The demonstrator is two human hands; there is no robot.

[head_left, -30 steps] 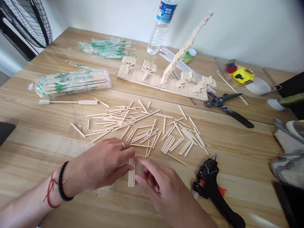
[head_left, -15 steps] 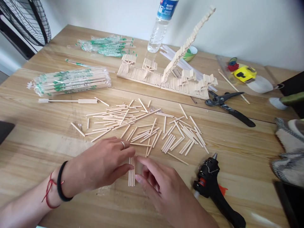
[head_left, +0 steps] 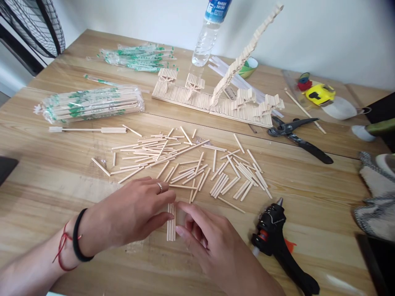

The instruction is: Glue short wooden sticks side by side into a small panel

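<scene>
A small row of short wooden sticks lies side by side on the table in front of me, pointing away from me. My left hand, with a ring and wrist bands, reaches over it from the left, thumb on the sticks and fingers at their far end. From the right, my right hand holds its curled index finger and thumb against the row's right side. The fingers hide the row's far end. Just beyond lies a scattered pile of cut wooden sticks.
A glue gun lies to the right, pliers farther back. Behind stands a wooden stick model with a tall leaning strip. Bagged sticks, a water bottle, a yellow tape measure and a fan surround the work.
Both hands stay in place on the row of sticks. Only the camera view has shifted very slightly.
</scene>
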